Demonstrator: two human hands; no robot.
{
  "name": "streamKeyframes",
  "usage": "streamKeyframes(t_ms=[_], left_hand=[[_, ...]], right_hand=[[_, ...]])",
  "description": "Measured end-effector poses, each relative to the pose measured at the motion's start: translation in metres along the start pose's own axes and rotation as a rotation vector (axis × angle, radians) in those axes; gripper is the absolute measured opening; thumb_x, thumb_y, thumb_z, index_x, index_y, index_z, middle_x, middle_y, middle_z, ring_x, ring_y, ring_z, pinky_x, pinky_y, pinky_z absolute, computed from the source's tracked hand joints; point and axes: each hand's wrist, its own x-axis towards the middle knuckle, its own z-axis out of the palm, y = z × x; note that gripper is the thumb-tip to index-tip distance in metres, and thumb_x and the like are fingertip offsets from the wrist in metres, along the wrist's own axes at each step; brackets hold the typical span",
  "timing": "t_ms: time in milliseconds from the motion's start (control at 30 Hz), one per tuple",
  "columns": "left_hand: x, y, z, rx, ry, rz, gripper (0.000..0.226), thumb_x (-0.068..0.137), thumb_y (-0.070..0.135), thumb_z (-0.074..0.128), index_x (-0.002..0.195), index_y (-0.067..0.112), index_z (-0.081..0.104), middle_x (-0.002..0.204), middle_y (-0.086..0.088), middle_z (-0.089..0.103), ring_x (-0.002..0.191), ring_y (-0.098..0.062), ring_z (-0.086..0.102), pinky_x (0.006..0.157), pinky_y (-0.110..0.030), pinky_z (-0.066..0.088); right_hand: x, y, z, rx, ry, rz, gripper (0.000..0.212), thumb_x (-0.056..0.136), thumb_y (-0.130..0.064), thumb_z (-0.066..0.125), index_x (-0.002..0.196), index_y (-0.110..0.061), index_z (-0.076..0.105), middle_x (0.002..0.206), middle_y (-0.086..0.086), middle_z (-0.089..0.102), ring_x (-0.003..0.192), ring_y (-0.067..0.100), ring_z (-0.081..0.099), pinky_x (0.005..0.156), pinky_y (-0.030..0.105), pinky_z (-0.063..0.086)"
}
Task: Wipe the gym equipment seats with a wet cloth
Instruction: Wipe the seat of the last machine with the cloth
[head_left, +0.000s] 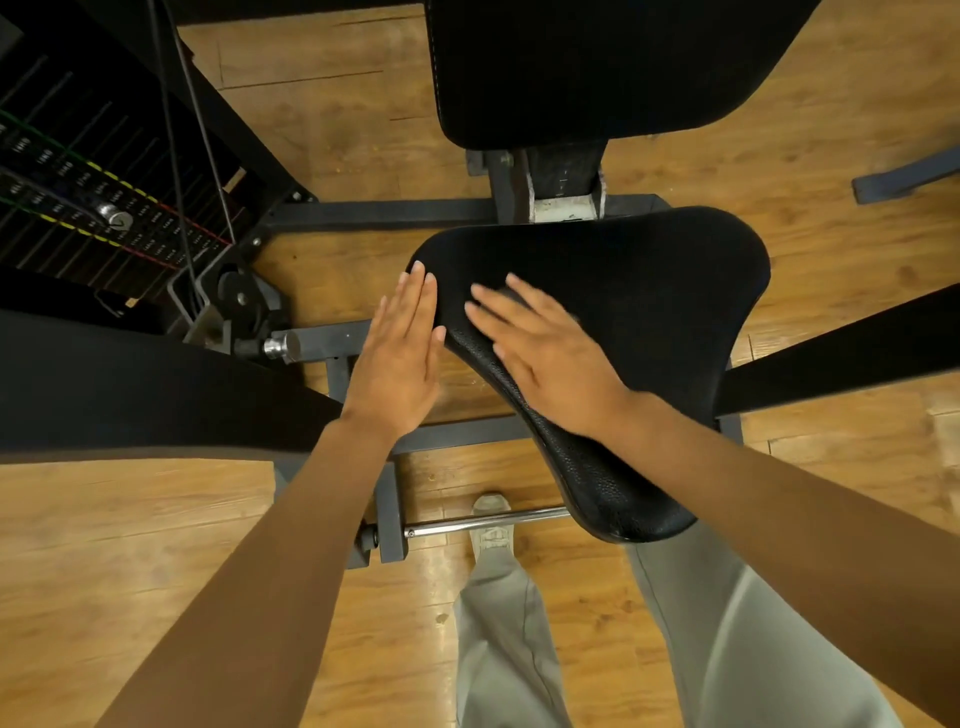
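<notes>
Both hands lie flat with straight fingers: the right hand on the black seat, the left hand against its left edge. Weight stack numbers are unreadable.

Your L hand flat, fingers straight; R hand flat, fingers spread, both arms outstretched.

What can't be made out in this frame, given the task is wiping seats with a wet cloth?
- Cloth: none shows in the head view; the right hand lies flat on the seat, motion-blurred, and would cover anything beneath its palm.
- Left hand: fingers straight at the seat's left edge; contact cannot be told.
- Backrest: cut off by the top edge.
- Weight stack labels: too small to read.
</notes>
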Motion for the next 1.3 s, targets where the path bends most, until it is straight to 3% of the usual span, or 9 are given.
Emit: streamKeyframes(t_ms=[233, 433, 567, 667, 767, 800, 933, 1100, 1300], left_hand=[[0.002, -0.010, -0.007, 0.002, -0.034, 0.054, 0.053, 0.108, 0.019, 0.031, 0.156, 0.009, 0.012, 0.165, -0.003, 0.003, 0.149, -0.008, -0.005, 0.117, -0.015, -0.011], [0.004, -0.020, -0.007, -0.064, -0.056, 0.095, 0.054, 0.107, 0.010, 0.035, 0.156, 0.007, 0.014, 0.165, -0.004, 0.005, 0.150, -0.009, -0.003, 0.120, -0.021, -0.005], [0.005, -0.024, -0.006, -0.062, -0.057, 0.117, 0.054, 0.106, 0.007, 0.036, 0.156, 0.005, 0.015, 0.165, -0.008, 0.008, 0.150, -0.012, 0.000, 0.123, -0.031, 0.001], [0.004, -0.023, -0.007, -0.056, -0.061, 0.104, 0.054, 0.106, 0.009, 0.036, 0.156, 0.006, 0.015, 0.165, -0.007, 0.007, 0.150, -0.011, -0.002, 0.124, -0.032, 0.001], [0.003, -0.017, -0.009, 0.008, -0.057, 0.084, 0.054, 0.107, 0.015, 0.034, 0.156, 0.007, 0.013, 0.166, -0.008, 0.006, 0.152, -0.015, 0.000, 0.125, -0.034, 0.000], [0.004, -0.015, -0.009, 0.044, -0.052, 0.070, 0.054, 0.108, 0.018, 0.032, 0.156, 0.007, 0.012, 0.166, -0.007, 0.005, 0.152, -0.016, 0.000, 0.124, -0.032, -0.002], [0.004, -0.002, -0.006, 0.136, -0.020, 0.029, 0.056, 0.108, 0.029, 0.031, 0.157, 0.006, 0.014, 0.166, -0.010, 0.006, 0.153, -0.019, 0.001, 0.121, -0.029, -0.006], [0.001, 0.005, -0.005, 0.164, -0.025, 0.035, 0.056, 0.108, 0.032, 0.031, 0.156, 0.007, 0.017, 0.166, -0.012, 0.008, 0.153, -0.022, 0.003, 0.121, -0.031, -0.004], [-0.007, 0.010, -0.014, 0.187, -0.024, 0.075, 0.051, 0.107, 0.030, 0.038, 0.151, 0.005, 0.035, 0.160, -0.016, 0.028, 0.150, -0.027, 0.021, 0.124, -0.039, 0.009]], right_hand=[[-0.055, -0.011, -0.012, -0.189, -0.107, -0.267, 0.052, 0.089, -0.010, 0.053, 0.141, -0.009, 0.054, 0.150, 0.006, 0.049, 0.143, 0.034, 0.038, 0.117, 0.045, 0.029], [0.011, -0.018, 0.012, -0.262, -0.002, -0.047, 0.066, 0.088, -0.002, 0.064, 0.150, -0.005, 0.039, 0.157, 0.011, 0.038, 0.147, 0.035, 0.031, 0.120, 0.043, 0.020], [0.045, -0.029, 0.025, -0.268, 0.012, 0.076, 0.063, 0.098, -0.007, 0.055, 0.155, -0.007, 0.028, 0.163, 0.008, 0.027, 0.152, 0.033, 0.018, 0.123, 0.041, 0.010], [0.026, -0.032, 0.034, -0.372, 0.074, 0.047, 0.069, 0.092, -0.008, 0.065, 0.153, -0.008, 0.033, 0.160, 0.008, 0.034, 0.148, 0.035, 0.029, 0.121, 0.043, 0.021], [-0.011, -0.032, 0.029, -0.445, -0.060, -0.049, 0.084, 0.093, -0.008, 0.059, 0.155, -0.012, 0.004, 0.167, 0.008, 0.011, 0.153, 0.035, 0.009, 0.123, 0.043, 0.008], [-0.024, -0.032, 0.025, -0.441, -0.074, -0.059, 0.085, 0.092, -0.009, 0.061, 0.155, -0.012, 0.004, 0.167, 0.008, 0.011, 0.153, 0.036, 0.009, 0.123, 0.043, 0.008], [-0.062, -0.032, 0.017, -0.392, 0.054, -0.016, 0.065, 0.088, -0.015, 0.070, 0.148, -0.015, 0.045, 0.158, 0.007, 0.037, 0.145, 0.033, 0.033, 0.117, 0.041, 0.022], [-0.062, -0.033, 0.021, -0.222, 0.114, 0.051, 0.050, 0.094, -0.023, 0.057, 0.144, -0.018, 0.052, 0.157, 0.008, 0.038, 0.146, 0.032, 0.032, 0.119, 0.048, 0.028], [-0.054, -0.031, 0.024, -0.147, 0.208, 0.052, 0.038, 0.100, -0.021, 0.044, 0.129, -0.012, 0.065, 0.138, 0.013, 0.059, 0.130, 0.036, 0.052, 0.108, 0.049, 0.043]])
